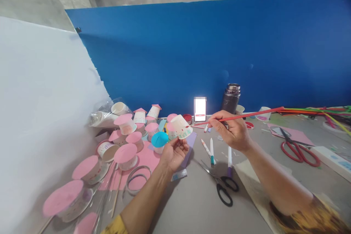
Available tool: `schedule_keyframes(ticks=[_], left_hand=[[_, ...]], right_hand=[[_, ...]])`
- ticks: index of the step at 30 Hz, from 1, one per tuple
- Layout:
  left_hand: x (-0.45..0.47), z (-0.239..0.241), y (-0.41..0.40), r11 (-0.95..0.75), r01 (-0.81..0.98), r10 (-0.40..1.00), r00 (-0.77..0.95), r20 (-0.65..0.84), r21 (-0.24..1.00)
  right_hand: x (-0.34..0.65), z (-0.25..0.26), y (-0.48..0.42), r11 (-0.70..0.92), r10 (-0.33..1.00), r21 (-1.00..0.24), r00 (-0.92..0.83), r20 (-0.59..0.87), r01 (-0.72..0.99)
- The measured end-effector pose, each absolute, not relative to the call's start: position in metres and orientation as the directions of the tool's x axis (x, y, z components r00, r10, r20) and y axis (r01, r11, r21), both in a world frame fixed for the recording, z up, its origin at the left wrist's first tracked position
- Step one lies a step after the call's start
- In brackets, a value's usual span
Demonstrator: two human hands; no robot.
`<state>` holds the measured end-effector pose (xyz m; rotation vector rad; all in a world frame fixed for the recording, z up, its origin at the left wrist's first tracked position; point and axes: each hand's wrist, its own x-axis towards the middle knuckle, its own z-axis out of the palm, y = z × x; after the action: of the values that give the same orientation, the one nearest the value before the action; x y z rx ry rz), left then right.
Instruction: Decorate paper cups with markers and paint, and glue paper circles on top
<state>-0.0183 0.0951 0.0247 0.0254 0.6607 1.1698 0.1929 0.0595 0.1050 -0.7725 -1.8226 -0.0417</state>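
Observation:
My left hand (175,153) holds a white paper cup (181,126) tilted on its side above the table. Red spots and green marks decorate the cup's wall. A long red paintbrush (241,116) is pinched in my right hand (231,131), its tip close to the cup's rim; whether it touches cannot be made out. Just left of the held cup stands a cup with a blue paper disc (159,139) on top. Behind it is a small red paint pot (187,118). A red lid (249,125) lies beyond my right hand.
Several cups with pink paper tops (125,153) crowd the left side. Black-handled scissors (219,181) and markers (211,150) lie in the middle. A lit phone (200,109) and a dark flask (230,98) stand behind. Red-handled scissors (298,150) and a power strip (333,161) lie right.

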Motion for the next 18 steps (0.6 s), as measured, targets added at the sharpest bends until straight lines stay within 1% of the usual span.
schedule_keyframes(ticks=[3,7,18], left_hand=[[-0.0184,0.0256,0.095,0.411,-0.843,0.857,0.227,-0.463,0.347],[-0.0186,0.0275,0.0945,0.411,-0.845,0.856,0.226,-0.466,0.344],[-0.0186,0.0268,0.0942,0.412,-0.839,0.859,0.227,-0.459,0.355]], right_hand=[[0.1932,0.1056,0.0602,0.788,0.481,-0.342,-0.166,0.861,0.511],[0.1959,0.1075,0.0597,0.799,0.446,-0.326,-0.136,0.884,0.505],[0.1928,0.1079,0.0588,0.793,0.481,-0.352,-0.158,0.862,0.497]])
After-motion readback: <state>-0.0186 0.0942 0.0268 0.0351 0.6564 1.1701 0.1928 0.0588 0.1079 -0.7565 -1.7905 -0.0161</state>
